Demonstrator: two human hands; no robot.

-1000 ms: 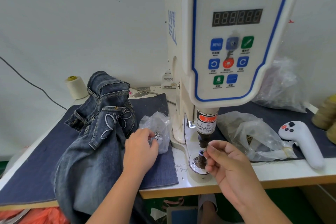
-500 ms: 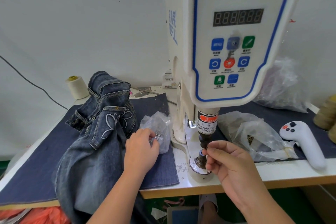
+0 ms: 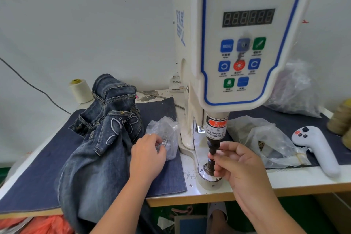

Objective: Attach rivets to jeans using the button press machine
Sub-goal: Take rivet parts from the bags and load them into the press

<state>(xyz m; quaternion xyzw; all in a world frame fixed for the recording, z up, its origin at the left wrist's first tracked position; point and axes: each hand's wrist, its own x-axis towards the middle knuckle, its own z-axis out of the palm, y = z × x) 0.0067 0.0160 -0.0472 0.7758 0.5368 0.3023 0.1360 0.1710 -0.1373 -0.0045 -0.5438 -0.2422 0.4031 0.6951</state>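
Right hand (image 3: 241, 165) risen to upright punch (image 3: 212, 147) — grip pinching, left hand (image 3: 147, 156) pinching rivets (image 3: 164, 141)

Faded denim jeans (image 3: 98, 150), glossy white plastic machine housing (image 3: 191, 47), crinkled clear plastic bag (image 3: 167, 131)

The right hand (image 3: 237, 165) fills the gap under the press head (image 3: 213, 146); jeans (image 3: 102, 148) and bags crowd both sides.

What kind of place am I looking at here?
Most likely a garment workshop's button and rivet station. A servo button machine stands on the table, jeans lie on a denim mat beside it, and a thread cone sits at the back, with clear bags of small metal parts nearby.
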